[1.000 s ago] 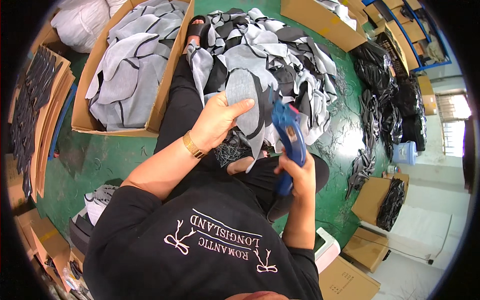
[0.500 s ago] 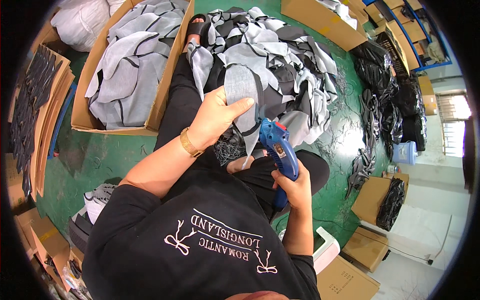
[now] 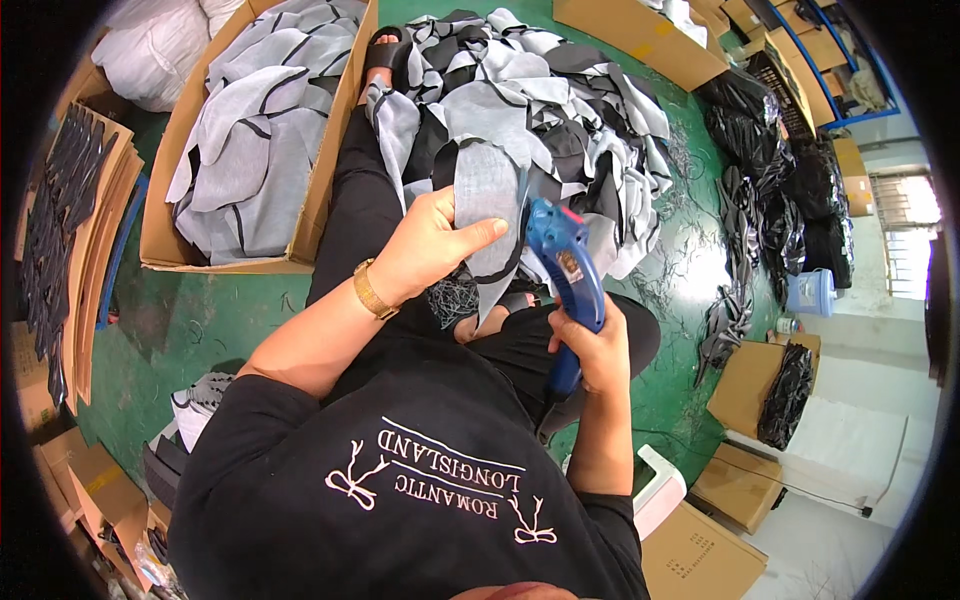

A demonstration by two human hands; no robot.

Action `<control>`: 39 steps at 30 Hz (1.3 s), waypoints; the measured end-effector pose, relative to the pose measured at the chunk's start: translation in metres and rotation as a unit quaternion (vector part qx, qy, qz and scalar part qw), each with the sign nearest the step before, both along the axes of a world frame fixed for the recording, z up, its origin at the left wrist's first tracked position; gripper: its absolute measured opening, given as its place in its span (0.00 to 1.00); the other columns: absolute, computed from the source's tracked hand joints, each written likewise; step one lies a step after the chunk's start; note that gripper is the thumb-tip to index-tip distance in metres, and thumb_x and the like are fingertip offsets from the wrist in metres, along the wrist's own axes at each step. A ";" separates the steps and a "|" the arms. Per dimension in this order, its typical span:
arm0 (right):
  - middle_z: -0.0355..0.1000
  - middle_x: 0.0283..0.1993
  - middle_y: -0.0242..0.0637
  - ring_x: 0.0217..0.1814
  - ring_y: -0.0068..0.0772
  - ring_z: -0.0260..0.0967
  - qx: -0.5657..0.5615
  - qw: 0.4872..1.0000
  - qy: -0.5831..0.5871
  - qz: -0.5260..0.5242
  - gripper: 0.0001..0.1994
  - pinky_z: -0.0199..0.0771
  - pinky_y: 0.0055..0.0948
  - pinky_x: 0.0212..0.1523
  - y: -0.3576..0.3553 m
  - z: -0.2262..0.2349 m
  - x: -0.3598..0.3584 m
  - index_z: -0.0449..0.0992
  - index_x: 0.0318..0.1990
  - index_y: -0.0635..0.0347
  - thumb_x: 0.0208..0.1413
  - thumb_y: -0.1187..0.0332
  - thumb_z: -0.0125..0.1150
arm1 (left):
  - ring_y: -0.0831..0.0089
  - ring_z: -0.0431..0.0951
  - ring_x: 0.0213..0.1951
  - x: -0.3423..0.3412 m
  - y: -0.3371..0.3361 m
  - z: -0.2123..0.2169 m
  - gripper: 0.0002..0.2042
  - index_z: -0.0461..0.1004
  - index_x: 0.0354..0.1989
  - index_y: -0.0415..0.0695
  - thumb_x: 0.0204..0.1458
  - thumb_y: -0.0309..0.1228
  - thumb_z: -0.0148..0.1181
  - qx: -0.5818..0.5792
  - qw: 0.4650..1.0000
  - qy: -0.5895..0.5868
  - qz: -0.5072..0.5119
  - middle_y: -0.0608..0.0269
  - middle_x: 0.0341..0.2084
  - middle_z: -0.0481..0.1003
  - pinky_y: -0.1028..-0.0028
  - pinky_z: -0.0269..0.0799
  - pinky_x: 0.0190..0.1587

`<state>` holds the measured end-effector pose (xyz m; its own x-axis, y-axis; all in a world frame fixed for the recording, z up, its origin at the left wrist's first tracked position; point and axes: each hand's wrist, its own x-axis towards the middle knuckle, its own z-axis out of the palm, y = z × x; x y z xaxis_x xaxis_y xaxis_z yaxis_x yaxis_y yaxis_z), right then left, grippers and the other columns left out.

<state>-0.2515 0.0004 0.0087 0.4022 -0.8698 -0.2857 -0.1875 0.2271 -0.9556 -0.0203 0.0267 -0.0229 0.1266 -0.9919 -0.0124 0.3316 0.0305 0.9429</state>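
Observation:
My left hand [image 3: 425, 250] is closed on a light grey fabric piece [image 3: 488, 190], thumb on top and the other fingers hidden behind the cloth. The piece tapers to a point that hangs near my foot. In my right hand [image 3: 598, 345] is a blue electric fabric cutter [image 3: 572, 265] with a red button on its head, gripped by the handle. Its head is right beside the piece's right edge; whether the blade touches cannot be made out. Beyond my hands a large heap of grey and black fabric pieces [image 3: 600, 120] covers the floor.
A cardboard box [image 3: 335, 150] of grey fabric pieces stands to the left. Thin offcut strands [image 3: 450, 300] lie between my legs. Black plastic bags [image 3: 745, 135], a light blue bucket [image 3: 810, 292] and cardboard boxes [image 3: 737, 485] line the right side. Stacked cardboard sheets [image 3: 115, 240] stand far left.
The black strip along the fabric piece's right edge no longer shows, and the edge looks plain grey. The cutter has moved slightly right and tilted. The left hand keeps its hold.

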 end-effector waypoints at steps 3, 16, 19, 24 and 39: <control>0.69 0.25 0.36 0.20 0.27 0.68 -0.008 0.999 -0.040 -0.033 0.12 0.69 0.24 0.23 -0.010 0.008 0.011 0.71 0.38 0.70 0.43 0.77 0.62 | 0.83 0.75 0.36 -0.006 0.002 -0.005 0.12 0.72 0.45 0.37 0.53 0.25 0.61 -0.009 0.999 0.027 -0.022 0.69 0.36 0.77 0.78 0.72 0.40; 0.69 0.26 0.30 0.25 0.21 0.67 -0.005 0.998 -0.062 -0.007 0.15 0.68 0.22 0.28 -0.031 0.009 0.047 0.71 0.39 0.66 0.42 0.76 0.66 | 0.79 0.77 0.38 -0.013 -0.002 0.006 0.13 0.73 0.46 0.39 0.51 0.25 0.62 0.053 0.975 0.204 -0.071 0.66 0.38 0.77 0.76 0.73 0.42; 0.67 0.25 0.33 0.23 0.25 0.66 0.035 0.993 -0.111 -0.006 0.15 0.70 0.25 0.28 -0.028 -0.002 0.027 0.70 0.40 0.66 0.43 0.73 0.63 | 0.79 0.76 0.38 -0.006 -0.009 0.005 0.14 0.72 0.47 0.40 0.51 0.25 0.62 0.044 0.970 0.234 -0.045 0.67 0.38 0.77 0.76 0.73 0.42; 0.64 0.21 0.37 0.21 0.28 0.63 0.120 0.980 -0.140 0.073 0.18 0.67 0.27 0.23 -0.016 -0.021 -0.016 0.69 0.35 0.67 0.38 0.67 0.66 | 0.77 0.78 0.37 0.008 -0.017 0.004 0.14 0.71 0.47 0.40 0.52 0.26 0.61 0.044 0.955 0.286 -0.057 0.66 0.37 0.77 0.75 0.75 0.42; 0.68 0.24 0.37 0.20 0.29 0.67 0.209 0.963 -0.140 0.100 0.15 0.69 0.25 0.22 -0.001 -0.031 -0.026 0.71 0.33 0.67 0.37 0.71 0.68 | 0.76 0.78 0.38 0.007 -0.014 0.006 0.14 0.72 0.46 0.39 0.51 0.24 0.61 0.049 0.944 0.304 -0.116 0.65 0.36 0.77 0.75 0.75 0.42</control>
<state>-0.2778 -0.0003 -0.0225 0.6619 -0.5990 -0.4506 -0.0161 0.5897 -0.8075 -0.0135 0.0126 -0.0168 -0.1547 -0.9823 -0.1061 0.7991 -0.1875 0.5712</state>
